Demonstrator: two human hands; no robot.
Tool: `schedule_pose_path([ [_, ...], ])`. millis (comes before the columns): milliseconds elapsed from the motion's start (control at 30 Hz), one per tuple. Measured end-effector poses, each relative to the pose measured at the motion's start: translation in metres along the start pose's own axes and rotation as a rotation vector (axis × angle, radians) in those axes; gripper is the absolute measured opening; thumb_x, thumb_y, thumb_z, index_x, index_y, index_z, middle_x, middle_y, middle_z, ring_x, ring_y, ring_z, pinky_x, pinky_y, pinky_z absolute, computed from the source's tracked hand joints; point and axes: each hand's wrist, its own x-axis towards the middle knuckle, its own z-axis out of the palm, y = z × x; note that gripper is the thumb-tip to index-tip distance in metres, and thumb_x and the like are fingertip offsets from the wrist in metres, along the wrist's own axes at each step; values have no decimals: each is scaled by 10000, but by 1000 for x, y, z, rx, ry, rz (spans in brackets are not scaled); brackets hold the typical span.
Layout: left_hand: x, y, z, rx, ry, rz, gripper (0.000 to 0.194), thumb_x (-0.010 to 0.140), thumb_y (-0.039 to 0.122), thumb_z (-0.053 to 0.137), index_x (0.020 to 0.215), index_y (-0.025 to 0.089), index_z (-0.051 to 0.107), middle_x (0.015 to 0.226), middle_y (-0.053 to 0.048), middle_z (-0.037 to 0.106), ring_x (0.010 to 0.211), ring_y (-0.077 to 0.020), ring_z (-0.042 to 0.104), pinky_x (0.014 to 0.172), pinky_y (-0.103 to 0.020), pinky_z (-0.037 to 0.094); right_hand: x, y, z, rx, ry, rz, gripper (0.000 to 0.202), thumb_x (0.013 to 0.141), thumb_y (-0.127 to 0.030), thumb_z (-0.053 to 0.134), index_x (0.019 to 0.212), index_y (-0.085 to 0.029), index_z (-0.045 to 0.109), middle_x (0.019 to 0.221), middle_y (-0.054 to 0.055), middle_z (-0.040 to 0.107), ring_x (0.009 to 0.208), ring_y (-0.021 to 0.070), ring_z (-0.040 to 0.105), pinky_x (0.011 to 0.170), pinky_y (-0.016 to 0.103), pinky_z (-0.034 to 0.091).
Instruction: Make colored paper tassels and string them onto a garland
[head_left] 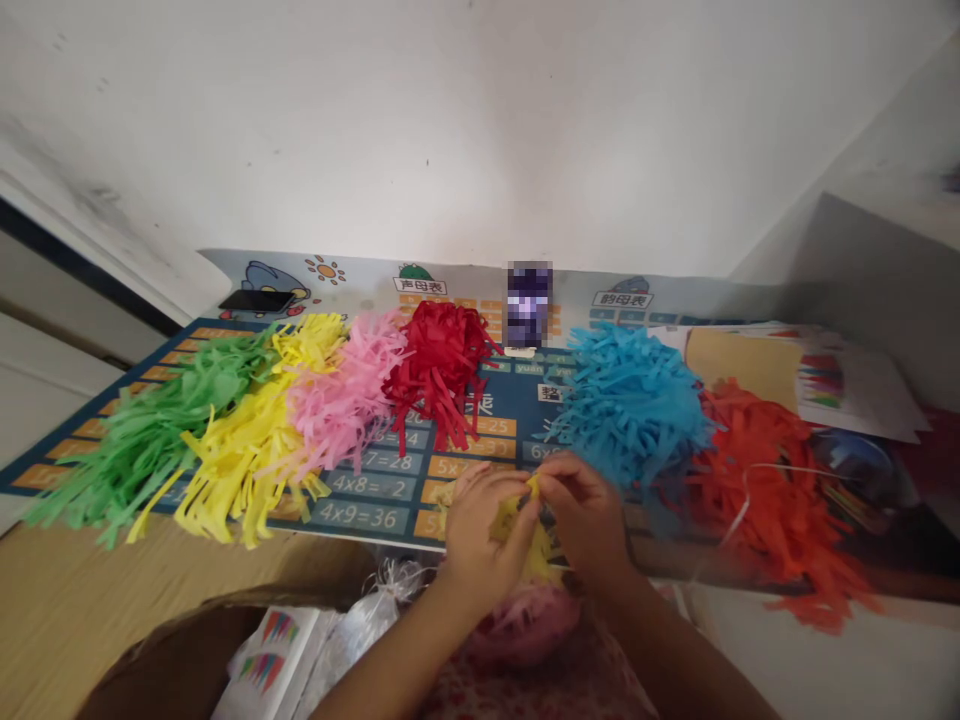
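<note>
Close to the table's front edge, my left hand (487,525) and my right hand (589,515) meet, both pinching the twisted top of a yellow paper tassel (536,550). Its fringe hangs down between my wrists and is partly hidden by the fingers. Below it, pink paper fringe (529,625) lies over my lap. To the right of my right hand is a pile of blue tassels (630,400). Dark red tassels (446,360) lie on the table beyond my left hand.
Leftward on the printed mat (360,517) lie pink (349,390), yellow (247,460) and green tassels (172,430). Orange-red tassels (772,490) overhang the right edge beside papers (847,380). A phone (529,305) leans at the back; a dark phone-like slab (256,302) lies far left. Below are plastic-wrapped packs (277,655).
</note>
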Motion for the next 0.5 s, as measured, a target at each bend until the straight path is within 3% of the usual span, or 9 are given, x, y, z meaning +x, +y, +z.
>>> schedule_pose_path([
  [133,-2,-3,5,42,-3,-18,102,908,302,611,901,221,672,914,-51,771,871,-196,710,994,-440,476,-2,2,-1,27,-2,0,77,801,-268,684,742,-226,659,753,10,638,727,152,597,700,283,508],
  [300,6,2,3,-140,-47,-165,145,889,291,639,769,216,671,790,-27,742,773,-180,690,900,-390,514,-4,1,-4,59,-6,-24,83,818,-288,678,767,-229,651,922,44,681,898,181,635,833,328,521],
  [500,5,0,4,-247,-93,-209,171,901,289,621,754,214,664,762,-25,738,754,-179,692,919,-390,505,-5,-5,-4,10,33,51,104,789,-316,733,774,-229,677,787,28,704,780,176,651,757,323,533],
])
